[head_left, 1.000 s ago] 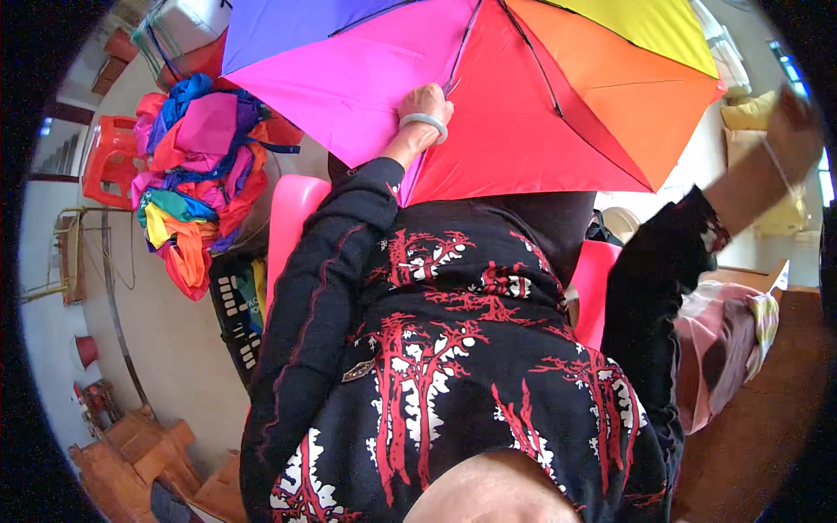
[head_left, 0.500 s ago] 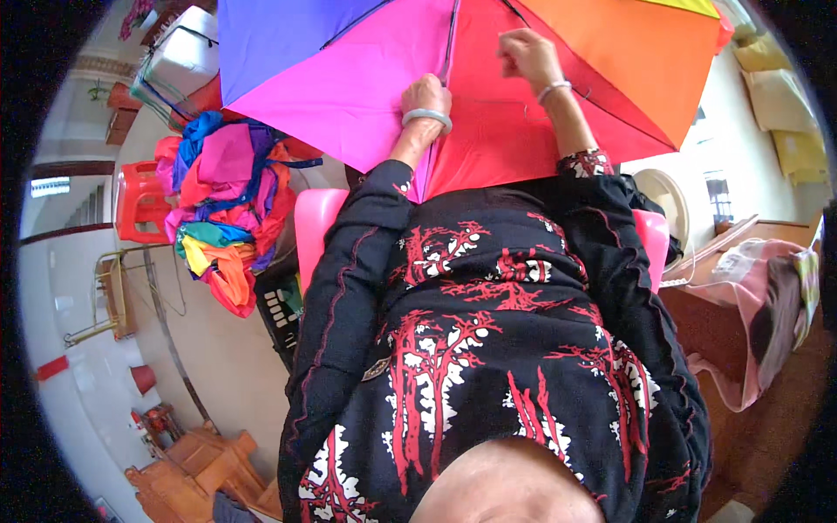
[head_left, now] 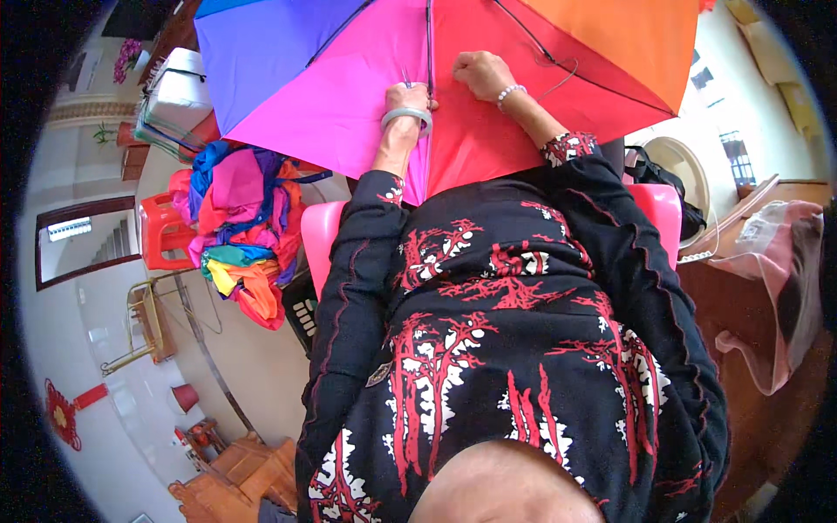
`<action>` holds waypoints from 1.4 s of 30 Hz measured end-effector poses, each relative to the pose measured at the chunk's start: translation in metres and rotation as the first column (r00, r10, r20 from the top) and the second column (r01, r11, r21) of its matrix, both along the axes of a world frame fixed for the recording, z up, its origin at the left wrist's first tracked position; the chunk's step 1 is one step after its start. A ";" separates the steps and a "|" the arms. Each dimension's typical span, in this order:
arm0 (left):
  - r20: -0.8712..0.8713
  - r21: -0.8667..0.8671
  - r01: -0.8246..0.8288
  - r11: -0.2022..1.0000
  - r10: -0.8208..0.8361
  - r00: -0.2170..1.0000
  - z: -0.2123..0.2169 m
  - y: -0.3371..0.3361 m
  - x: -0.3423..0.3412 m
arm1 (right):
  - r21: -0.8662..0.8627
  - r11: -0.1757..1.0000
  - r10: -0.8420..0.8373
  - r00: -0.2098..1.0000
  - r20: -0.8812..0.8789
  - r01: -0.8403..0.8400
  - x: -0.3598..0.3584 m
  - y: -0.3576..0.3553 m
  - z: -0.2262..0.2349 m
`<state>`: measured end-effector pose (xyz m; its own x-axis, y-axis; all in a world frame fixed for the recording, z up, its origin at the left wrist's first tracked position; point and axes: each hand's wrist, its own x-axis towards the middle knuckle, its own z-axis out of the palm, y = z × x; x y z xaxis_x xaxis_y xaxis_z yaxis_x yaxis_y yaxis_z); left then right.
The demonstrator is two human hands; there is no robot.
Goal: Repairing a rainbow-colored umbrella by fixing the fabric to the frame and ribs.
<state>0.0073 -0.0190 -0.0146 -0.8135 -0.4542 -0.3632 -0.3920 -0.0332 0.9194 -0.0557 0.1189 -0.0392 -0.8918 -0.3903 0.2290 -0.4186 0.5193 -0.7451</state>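
Observation:
A rainbow umbrella canopy [head_left: 488,131] lies spread before me, its dark ribs [head_left: 429,39] showing. My left hand [head_left: 408,98], with a pale bangle, is closed on the canopy and rib where pink meets red. Something thin and pale sticks up from its fingers, too small to name. Just to the right, over the red panel, my right hand [head_left: 485,77] is closed in a pinch. What it may hold is hidden. A fine thread-like line [head_left: 562,80] curves over the red panel beyond the beaded wrist.
On the left, a heap of colourful folded cloth [head_left: 240,209] lies on a red plastic stool [head_left: 161,231]. A pink chair [head_left: 658,218] is around me. At right are a round beige basin [head_left: 676,157], a black bag [head_left: 689,213] and pink cloth [head_left: 776,296] over brown furniture.
My right hand has come down and left, nearer to my left hand. The left hand keeps hold of the rib. The whole view has shifted slightly.

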 end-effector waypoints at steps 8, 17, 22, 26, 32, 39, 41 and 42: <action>0.009 0.010 -0.007 1.000 0.007 1.000 -0.001 -0.003 0.001 | 0.144 0.985 -0.083 0.991 -0.101 0.097 0.005 -0.015 0.005; 0.037 -0.034 -0.030 0.999 0.032 0.999 0.000 -0.001 -0.001 | 0.358 0.934 0.019 0.996 -0.092 0.016 0.016 -0.023 0.018; 0.036 -0.051 -0.025 0.998 0.027 0.999 -0.002 -0.004 -0.003 | 0.417 0.904 0.122 0.992 -0.040 -0.094 0.020 -0.024 0.026; -0.002 -0.015 -0.049 0.999 0.049 0.999 -0.003 -0.003 -0.001 | 0.365 0.925 0.110 0.994 -0.005 -0.101 0.021 -0.025 0.024; 0.051 -0.048 -0.015 0.999 0.018 0.999 -0.003 -0.004 0.001 | 0.345 0.929 0.138 0.990 0.016 -0.135 0.008 -0.031 0.004; -0.038 0.076 -0.013 0.997 0.016 0.999 -0.005 -0.005 0.001 | 0.157 0.978 0.143 0.989 -0.043 -0.135 0.006 -0.031 -0.005; -0.023 0.096 -0.026 0.995 0.028 0.999 -0.005 -0.005 0.001 | 0.130 0.983 0.142 0.988 -0.062 -0.133 0.005 -0.033 -0.007; -0.014 0.107 -0.031 0.994 0.032 0.999 -0.002 -0.003 0.001 | 0.117 0.984 0.140 0.988 -0.070 -0.131 0.006 -0.033 -0.006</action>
